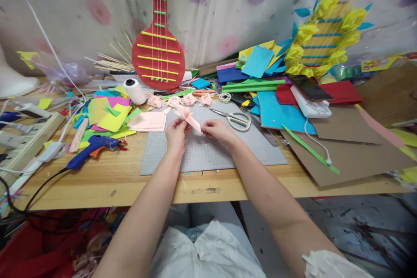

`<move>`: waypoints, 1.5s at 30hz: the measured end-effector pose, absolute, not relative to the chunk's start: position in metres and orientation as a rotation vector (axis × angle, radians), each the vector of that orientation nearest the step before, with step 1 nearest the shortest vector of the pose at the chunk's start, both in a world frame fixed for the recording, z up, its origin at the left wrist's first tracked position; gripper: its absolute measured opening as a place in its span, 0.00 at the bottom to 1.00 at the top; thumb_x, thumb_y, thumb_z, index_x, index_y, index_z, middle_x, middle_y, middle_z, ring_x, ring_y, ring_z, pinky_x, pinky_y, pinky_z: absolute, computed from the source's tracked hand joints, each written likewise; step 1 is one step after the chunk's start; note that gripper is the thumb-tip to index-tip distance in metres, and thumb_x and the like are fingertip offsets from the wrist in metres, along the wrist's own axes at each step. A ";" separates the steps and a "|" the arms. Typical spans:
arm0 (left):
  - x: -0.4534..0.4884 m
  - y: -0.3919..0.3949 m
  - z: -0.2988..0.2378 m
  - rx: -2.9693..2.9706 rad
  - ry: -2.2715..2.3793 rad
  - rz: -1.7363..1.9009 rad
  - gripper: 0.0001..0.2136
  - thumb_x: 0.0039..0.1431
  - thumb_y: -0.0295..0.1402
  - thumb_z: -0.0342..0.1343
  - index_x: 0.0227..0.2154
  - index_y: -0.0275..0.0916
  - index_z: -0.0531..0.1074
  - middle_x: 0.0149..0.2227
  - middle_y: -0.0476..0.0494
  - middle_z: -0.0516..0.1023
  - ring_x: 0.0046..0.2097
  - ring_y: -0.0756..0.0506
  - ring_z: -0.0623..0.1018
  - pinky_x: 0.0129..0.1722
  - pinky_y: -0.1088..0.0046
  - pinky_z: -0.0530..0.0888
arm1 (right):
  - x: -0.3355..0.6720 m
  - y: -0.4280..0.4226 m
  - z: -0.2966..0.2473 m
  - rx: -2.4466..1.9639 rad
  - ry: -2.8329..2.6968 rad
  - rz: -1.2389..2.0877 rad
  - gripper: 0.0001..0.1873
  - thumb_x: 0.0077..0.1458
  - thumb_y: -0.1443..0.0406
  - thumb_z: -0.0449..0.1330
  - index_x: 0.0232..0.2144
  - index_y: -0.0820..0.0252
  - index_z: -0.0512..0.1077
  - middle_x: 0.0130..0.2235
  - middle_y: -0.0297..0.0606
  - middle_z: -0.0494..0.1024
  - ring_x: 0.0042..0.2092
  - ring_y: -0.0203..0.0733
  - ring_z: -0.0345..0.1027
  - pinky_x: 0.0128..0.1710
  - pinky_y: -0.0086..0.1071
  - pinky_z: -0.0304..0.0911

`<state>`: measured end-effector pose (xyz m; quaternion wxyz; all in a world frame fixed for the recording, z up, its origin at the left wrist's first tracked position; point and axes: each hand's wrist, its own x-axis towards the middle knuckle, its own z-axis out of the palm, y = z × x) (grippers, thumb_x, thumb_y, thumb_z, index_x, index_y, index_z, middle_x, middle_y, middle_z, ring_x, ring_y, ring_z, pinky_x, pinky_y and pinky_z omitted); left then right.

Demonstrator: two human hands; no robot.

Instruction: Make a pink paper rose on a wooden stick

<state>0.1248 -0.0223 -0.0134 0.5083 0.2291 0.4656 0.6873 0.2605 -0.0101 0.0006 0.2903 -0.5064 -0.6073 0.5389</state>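
A strip of pale pink crepe paper (194, 124) is stretched between my two hands above the grey cutting mat (163, 158). My left hand (177, 134) pinches its gathered end, where the paper fans out into petal-like folds. At the strip's right end, the fingers of my right hand (217, 131) are closed on its tip. Just behind, several finished pink paper roses (188, 99) lie in a row. A stack of pink paper sheets (148, 120) rests left of my left hand. Scissors with pale handles (239, 121) lie right of my right hand.
A blue glue gun (93, 150) lies on the left, near a power strip (32, 139). A white thread spool (135, 91) and a red paper instrument (158, 58) stand at the back. Brown cardboard (352, 156) and a phone (309, 87) are on the right.
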 end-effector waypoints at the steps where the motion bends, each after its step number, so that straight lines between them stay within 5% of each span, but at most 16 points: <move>1: 0.125 -0.022 -0.013 0.558 1.117 1.664 0.11 0.34 0.30 0.62 0.22 0.34 0.67 0.23 0.50 0.72 0.27 0.51 0.73 0.32 0.71 0.71 | 0.261 -0.010 0.001 -1.346 -1.623 1.423 0.10 0.41 0.60 0.56 0.20 0.63 0.65 0.16 0.29 0.66 0.15 0.25 0.48 0.15 0.24 0.42; 14: 0.121 -0.024 -0.011 0.477 1.013 1.646 0.09 0.40 0.31 0.60 0.24 0.34 0.67 0.23 0.49 0.72 0.28 0.53 0.74 0.35 0.72 0.71 | 0.258 -0.013 0.002 -1.280 -1.672 1.328 0.08 0.42 0.62 0.56 0.21 0.62 0.63 0.16 0.27 0.65 0.17 0.25 0.50 0.18 0.23 0.44; 20: 0.116 -0.027 -0.010 0.507 1.013 1.587 0.09 0.37 0.27 0.61 0.25 0.35 0.68 0.26 0.49 0.73 0.29 0.53 0.74 0.33 0.76 0.70 | 0.259 -0.013 0.002 -1.287 -1.680 1.377 0.09 0.43 0.61 0.54 0.22 0.63 0.65 0.16 0.27 0.65 0.17 0.25 0.49 0.18 0.24 0.45; 30: 0.122 -0.026 -0.012 0.531 1.133 1.663 0.10 0.36 0.30 0.60 0.22 0.35 0.65 0.23 0.49 0.72 0.28 0.50 0.74 0.34 0.68 0.72 | 0.261 -0.012 -0.003 -1.254 -1.769 1.432 0.15 0.46 0.56 0.54 0.24 0.64 0.67 0.17 0.29 0.67 0.17 0.25 0.49 0.18 0.24 0.45; 45: 0.118 -0.028 -0.009 0.571 1.167 1.805 0.10 0.34 0.28 0.60 0.23 0.36 0.67 0.25 0.51 0.71 0.27 0.53 0.72 0.33 0.73 0.71 | 0.253 -0.017 -0.006 -1.187 -1.837 1.363 0.09 0.45 0.60 0.55 0.23 0.61 0.63 0.18 0.26 0.66 0.17 0.26 0.52 0.17 0.23 0.47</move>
